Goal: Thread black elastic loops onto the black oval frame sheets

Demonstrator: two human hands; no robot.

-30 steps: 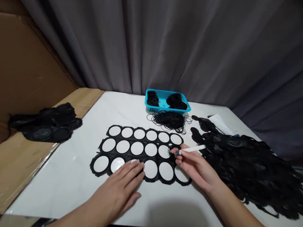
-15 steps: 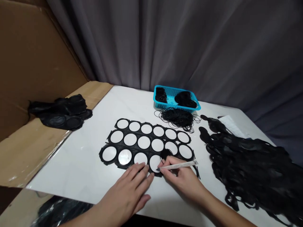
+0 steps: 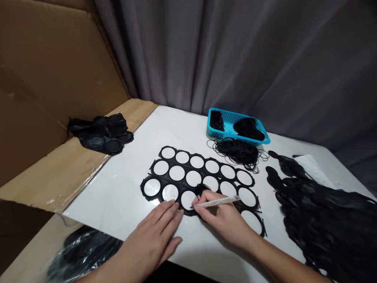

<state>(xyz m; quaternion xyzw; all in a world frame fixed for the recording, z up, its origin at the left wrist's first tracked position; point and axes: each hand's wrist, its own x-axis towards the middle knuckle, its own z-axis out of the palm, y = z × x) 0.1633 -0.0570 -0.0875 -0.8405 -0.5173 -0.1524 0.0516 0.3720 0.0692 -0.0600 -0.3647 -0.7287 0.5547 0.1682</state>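
A black rubber-like sheet point(image 3: 185, 181) with rows of large round holes lies flat on the white table. My left hand point(image 3: 160, 228) rests palm down, fingers stretched out, its fingertips at the sheet's near edge below the second hole from the left. My right hand point(image 3: 220, 216) is closed round a slim, pale pen-like tool point(image 3: 219, 201). The tool's dark tip touches the right rim of the third hole in the near row. A small bunch of thin black rings point(image 3: 202, 188) sits at the right fingers; whether they hold it I cannot tell.
A blue basket point(image 3: 209, 129) holding black rings stands behind, with a loose ring heap point(image 3: 238, 152) before it. Black perforated scraps point(image 3: 326, 216) cover the right side. Black sheets point(image 3: 103, 133) lie on cardboard point(image 3: 88, 165) at left, above a plastic bag point(image 3: 84, 251).
The view has turned left, so the table's things appear farther right. Along the near row, my right hand with the tool has moved one hole leftward; my left hand has shifted left too.
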